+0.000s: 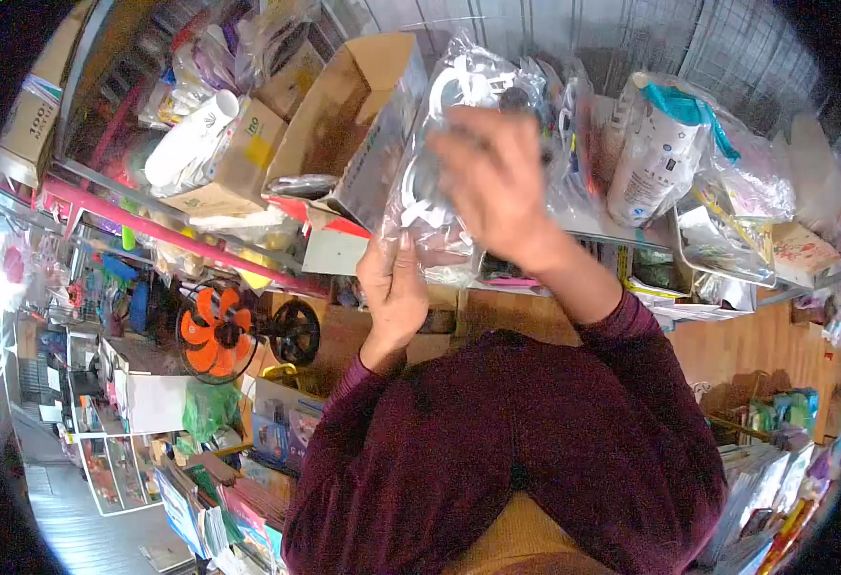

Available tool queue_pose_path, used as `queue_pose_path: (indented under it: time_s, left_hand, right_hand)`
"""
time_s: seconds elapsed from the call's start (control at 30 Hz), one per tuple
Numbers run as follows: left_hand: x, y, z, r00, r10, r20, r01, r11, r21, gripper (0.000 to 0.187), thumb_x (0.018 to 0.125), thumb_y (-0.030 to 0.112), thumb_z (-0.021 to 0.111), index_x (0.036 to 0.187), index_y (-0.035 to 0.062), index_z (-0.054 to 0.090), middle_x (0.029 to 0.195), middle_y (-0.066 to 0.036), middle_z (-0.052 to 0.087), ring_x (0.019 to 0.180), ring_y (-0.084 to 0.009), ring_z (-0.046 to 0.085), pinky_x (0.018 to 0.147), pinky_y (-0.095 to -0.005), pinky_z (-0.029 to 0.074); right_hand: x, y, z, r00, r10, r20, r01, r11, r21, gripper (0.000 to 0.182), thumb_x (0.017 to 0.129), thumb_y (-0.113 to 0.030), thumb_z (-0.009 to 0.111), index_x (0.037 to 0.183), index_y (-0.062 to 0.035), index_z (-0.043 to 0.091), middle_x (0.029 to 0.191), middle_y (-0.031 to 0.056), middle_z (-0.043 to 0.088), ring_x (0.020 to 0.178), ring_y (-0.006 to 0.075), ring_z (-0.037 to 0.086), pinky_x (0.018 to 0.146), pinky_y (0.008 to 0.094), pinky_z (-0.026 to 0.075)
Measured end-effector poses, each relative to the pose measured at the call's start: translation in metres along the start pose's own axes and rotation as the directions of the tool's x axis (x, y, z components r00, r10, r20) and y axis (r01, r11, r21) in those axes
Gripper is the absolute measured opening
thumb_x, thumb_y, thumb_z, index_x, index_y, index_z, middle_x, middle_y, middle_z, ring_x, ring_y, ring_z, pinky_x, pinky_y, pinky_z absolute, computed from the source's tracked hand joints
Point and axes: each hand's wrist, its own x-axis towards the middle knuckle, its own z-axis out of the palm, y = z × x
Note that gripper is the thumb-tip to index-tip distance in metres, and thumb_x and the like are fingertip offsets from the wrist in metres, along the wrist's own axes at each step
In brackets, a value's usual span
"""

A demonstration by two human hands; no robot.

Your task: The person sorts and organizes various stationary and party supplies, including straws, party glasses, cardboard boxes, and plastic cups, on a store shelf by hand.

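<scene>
A clear plastic bag [413, 158] with white items inside, some of them ring-shaped, lies at the shelf's edge in front of me. My left hand [397, 287] is closed on the bag's lower edge, thumb on top. Over the middle of the bag is my right hand [499, 187], its fingers stretched out and blurred by motion. I see nothing held in it, though it hides part of the bag. What the white items are, I cannot make out.
An open cardboard box [344, 115] stands left of the bag. To the right is a wrapped white pack with a teal top [655, 153]. An orange-bladed fan [215, 331] stands lower left. Stacked books or papers [756, 489] sit at lower right.
</scene>
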Motion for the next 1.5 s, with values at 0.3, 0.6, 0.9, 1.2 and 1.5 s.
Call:
queue_pose_path:
  time_s: [0.3,0.6,0.9,1.2,1.5]
  left_hand:
    - [-0.006,0.020,-0.025,0.990,-0.019,-0.138,-0.008,0.981,-0.193,0.028,0.092,0.012,0.048,0.112,-0.0073,0.053,0.098,-0.009,0.062,0.088,-0.0126,0.055,0.077,-0.0257,0.044]
    - [0.092,0.128,-0.116,0.873,0.486,0.039,-0.375,0.619,0.690,0.025,0.091,0.002,0.043,0.112,-0.0024,0.055,0.087,-0.006,0.061,0.076,-0.0097,0.057,0.068,-0.0230,0.046]
    - [0.186,0.071,-0.111,0.714,-0.158,0.682,-0.666,0.148,0.731,0.036,0.073,-0.002,0.051,0.107,0.0072,0.060,0.101,-0.019,0.062,0.092,-0.0355,0.060,0.081,-0.0390,0.047]
    - [0.166,0.099,-0.095,0.562,-0.201,0.802,-0.639,0.511,0.575,0.043,0.081,0.014,0.061,0.121,0.0025,0.051,0.113,-0.017,0.058,0.109,-0.0280,0.055,0.093,-0.0342,0.040]
    - [0.103,0.005,0.032,0.850,0.087,0.519,-0.504,0.419,0.755,0.048,0.077,0.013,0.063,0.118,-0.0047,0.046,0.112,-0.029,0.052,0.100,-0.0400,0.054,0.085,-0.0429,0.045]
  right_hand:
    - [0.033,0.051,-0.038,0.767,0.627,-0.132,-0.495,0.711,0.500,0.019,0.085,-0.012,0.059,0.097,0.0015,0.060,0.086,0.0072,0.061,0.076,0.0163,0.057,0.068,0.0271,0.046]
    - [-0.022,0.033,-0.079,0.649,0.738,0.184,-0.600,0.348,0.720,0.015,0.088,-0.007,0.052,0.099,0.0003,0.059,0.091,0.0038,0.061,0.080,0.0103,0.057,0.071,0.0231,0.046]
    - [-0.059,0.021,-0.098,0.605,0.760,0.239,-0.705,0.372,0.604,0.017,0.089,-0.010,0.051,0.101,-0.0004,0.057,0.092,0.0052,0.062,0.077,0.0107,0.057,0.069,0.0237,0.047]
    - [-0.065,0.014,-0.114,0.492,0.826,0.276,-0.777,0.273,0.567,0.015,0.089,-0.010,0.051,0.097,-0.0003,0.059,0.086,0.0033,0.061,0.071,0.0079,0.056,0.062,0.0214,0.045]
    - [-0.067,0.014,-0.108,0.554,0.798,0.240,-0.748,0.350,0.564,0.015,0.088,-0.010,0.052,0.097,0.0003,0.058,0.088,0.0041,0.062,0.072,0.0088,0.057,0.062,0.0212,0.045]
